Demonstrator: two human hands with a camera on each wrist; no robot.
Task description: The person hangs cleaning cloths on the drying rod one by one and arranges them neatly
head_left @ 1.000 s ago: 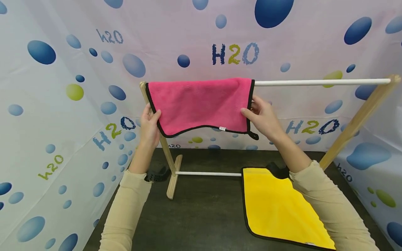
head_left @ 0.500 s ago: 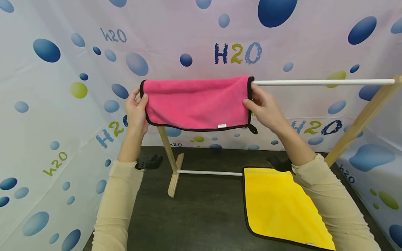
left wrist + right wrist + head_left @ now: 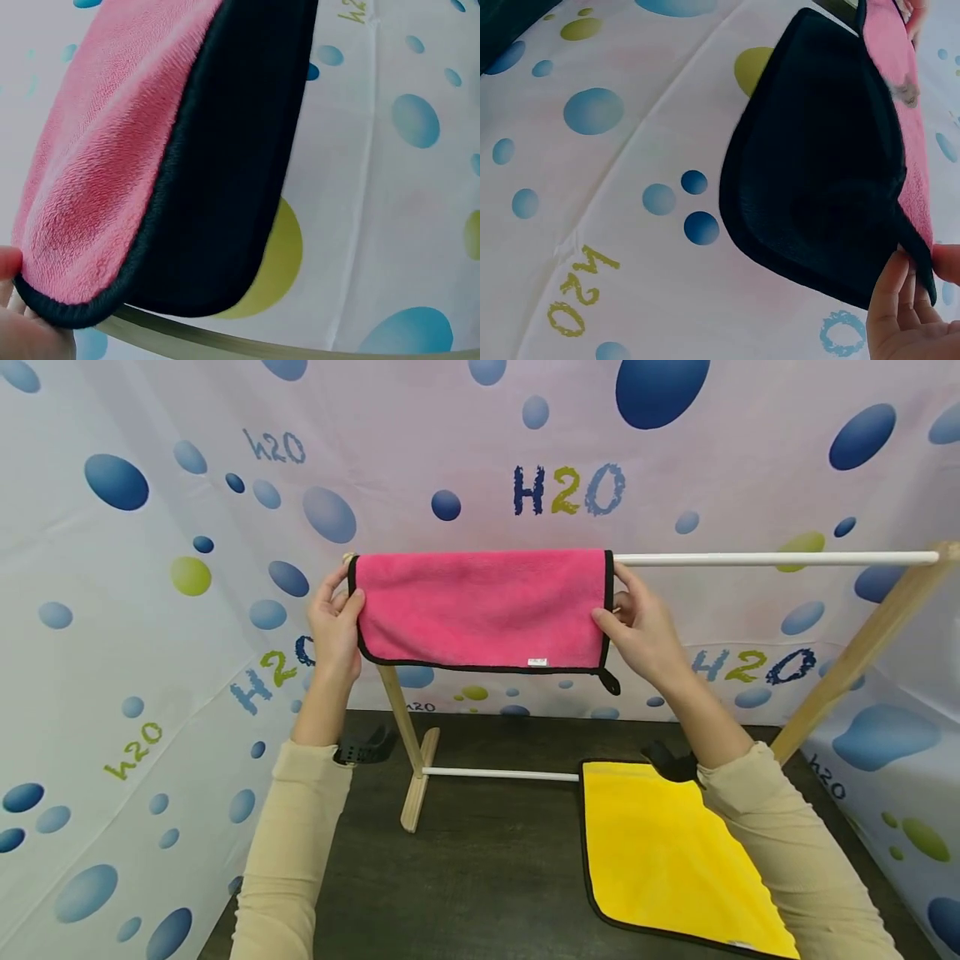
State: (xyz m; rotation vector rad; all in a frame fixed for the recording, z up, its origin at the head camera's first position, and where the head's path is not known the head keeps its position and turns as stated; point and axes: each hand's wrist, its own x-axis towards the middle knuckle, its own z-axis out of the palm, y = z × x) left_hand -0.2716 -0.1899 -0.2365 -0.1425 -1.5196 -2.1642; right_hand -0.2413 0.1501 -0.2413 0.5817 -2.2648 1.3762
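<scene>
A pink cloth (image 3: 483,606) with black edging hangs folded over the white top bar (image 3: 772,559) of a wooden rack, at its left end. My left hand (image 3: 333,625) pinches the cloth's left edge, thumb in front and fingers behind. On the opposite edge, my right hand (image 3: 647,633) grips it the same way, just above the hanging loop (image 3: 610,682). A small white label shows near the bottom hem. In the right wrist view the dark underside (image 3: 817,157) of the cloth faces the camera, and the fingers of the right hand (image 3: 907,315) hold its edge.
A yellow cloth (image 3: 667,852) with black edging lies at the lower right, partly behind the right sleeve. The rack's left foot (image 3: 420,781) stands on the dark table (image 3: 450,877), and its right post (image 3: 862,652) slants up. A printed curtain (image 3: 420,435) surrounds the table.
My left hand has moved up and left along the cloth's edge. The right hand shifted slightly up and right. The lower hem, wavy before, now hangs straighter.
</scene>
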